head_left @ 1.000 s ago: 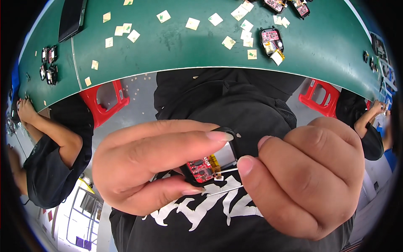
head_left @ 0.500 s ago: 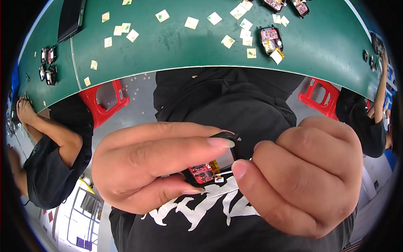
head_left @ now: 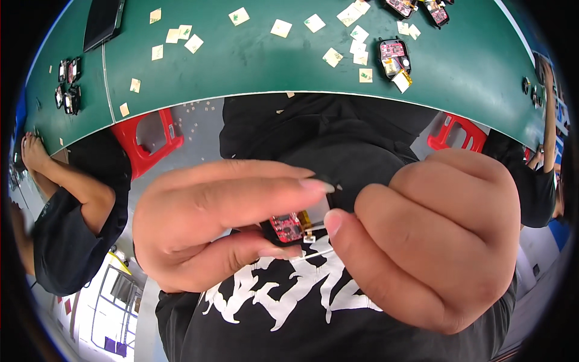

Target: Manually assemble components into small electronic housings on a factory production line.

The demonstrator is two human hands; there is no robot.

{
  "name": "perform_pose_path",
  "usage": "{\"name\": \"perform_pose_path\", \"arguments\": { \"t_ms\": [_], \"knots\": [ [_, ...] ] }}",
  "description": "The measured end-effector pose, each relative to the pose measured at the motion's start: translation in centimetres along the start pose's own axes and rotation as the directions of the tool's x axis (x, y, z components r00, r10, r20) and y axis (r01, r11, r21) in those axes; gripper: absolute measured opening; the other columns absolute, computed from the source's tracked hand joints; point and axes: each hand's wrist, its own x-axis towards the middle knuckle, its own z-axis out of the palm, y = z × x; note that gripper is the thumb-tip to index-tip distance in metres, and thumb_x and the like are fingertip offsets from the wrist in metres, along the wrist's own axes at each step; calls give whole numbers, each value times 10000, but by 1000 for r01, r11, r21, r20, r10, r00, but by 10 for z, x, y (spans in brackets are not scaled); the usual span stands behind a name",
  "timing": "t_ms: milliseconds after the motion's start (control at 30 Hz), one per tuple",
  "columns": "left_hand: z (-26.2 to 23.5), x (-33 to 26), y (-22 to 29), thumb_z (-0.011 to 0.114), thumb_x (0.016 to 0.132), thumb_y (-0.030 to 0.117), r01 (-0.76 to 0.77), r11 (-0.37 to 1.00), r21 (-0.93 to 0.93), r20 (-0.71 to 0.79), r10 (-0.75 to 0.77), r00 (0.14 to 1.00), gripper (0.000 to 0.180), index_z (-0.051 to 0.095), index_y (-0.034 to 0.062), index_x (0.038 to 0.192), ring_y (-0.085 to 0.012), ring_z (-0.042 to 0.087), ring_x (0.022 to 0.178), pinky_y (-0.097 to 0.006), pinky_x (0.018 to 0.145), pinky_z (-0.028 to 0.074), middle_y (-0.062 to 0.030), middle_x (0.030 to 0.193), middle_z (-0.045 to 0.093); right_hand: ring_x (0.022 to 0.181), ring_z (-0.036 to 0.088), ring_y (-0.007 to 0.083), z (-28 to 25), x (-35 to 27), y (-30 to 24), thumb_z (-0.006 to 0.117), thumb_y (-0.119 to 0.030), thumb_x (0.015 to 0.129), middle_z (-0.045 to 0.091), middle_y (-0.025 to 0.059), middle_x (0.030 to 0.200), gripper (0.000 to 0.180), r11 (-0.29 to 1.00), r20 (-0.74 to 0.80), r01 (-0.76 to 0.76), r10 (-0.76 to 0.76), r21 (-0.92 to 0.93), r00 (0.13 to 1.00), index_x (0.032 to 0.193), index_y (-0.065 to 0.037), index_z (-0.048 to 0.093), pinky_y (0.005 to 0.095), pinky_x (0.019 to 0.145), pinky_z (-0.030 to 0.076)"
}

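My left hand (head_left: 211,223) is closed around a small black device housing (head_left: 278,239), fingers above and thumb below. Inside it show a red circuit board (head_left: 286,227), a silvery grey block (head_left: 319,208) and an amber flex strip (head_left: 304,217). A tiny white connector piece (head_left: 309,239) sits at the board's right edge. Close by on the right, my right hand (head_left: 434,241) is pinched, thumb against curled fingers. From it two thin pale prongs (head_left: 315,254), like tweezers, reach toward the housing; most of them is hidden by the hand.
On the green table (head_left: 271,66) lie several pale paper squares (head_left: 281,28) and an open device housing (head_left: 393,57). More housings (head_left: 69,84) sit far left and at the top right, near a black flat panel (head_left: 104,24). Red stools (head_left: 148,142) and co-workers (head_left: 78,199) flank me.
Both hands and the housing have shifted slightly up in the picture, toward the table. The right thumb tip has moved a little left; both grips stay closed.
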Motion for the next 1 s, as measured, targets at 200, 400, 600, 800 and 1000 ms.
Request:
{"name": "perform_pose_path", "arguments": {
  "t_ms": [200,400,600,800,1000],
  "knots": [
    [-1,-14,1,727,837,55,27,995,-98,-141,-41,989,496,546,-155,1248,-353,719,865,-367,711,598,-376,1061,625,536,504,174,10,11,-17,719,-111,581,621,106,734,283,992,33,-89,92,-93,995,833,16,698,276,430,346],
    [-12,-32,5,743,838,89,37,996,-80,-197,-52,979,491,563,-124,1242,-366,717,884,-373,726,605,-355,1057,634,529,514,172,16,30,-21,712,-122,587,623,112,737,310,997,99,-73,77,-38,992,855,33,693,270,420,338],
    [-31,-49,4,737,847,74,39,994,-98,-198,-58,978,468,564,-116,1237,-354,721,859,-350,701,617,-372,1070,624,526,507,165,30,52,-20,707,-102,583,609,99,730,302,999,175,-32,33,-7,984,852,33,685,268,415,326],
    [-63,-58,4,716,848,26,25,990,-136,-127,-43,991,476,534,-151,1251,-350,714,902,-358,727,619,-398,1109,597,537,504,169,45,78,-23,703,-95,551,600,95,718,316,1000,212,-26,23,11,977,837,38,690,267,409,319],
    [-64,-67,11,647,861,-40,169,899,-405,-283,-299,911,495,476,-127,1317,-259,684,889,-285,692,568,-379,1236,548,525,503,180,69,94,-11,706,-81,514,589,106,705,316,995,168,91,-84,-34,982,797,58,687,257,381,313]
  ]
}}
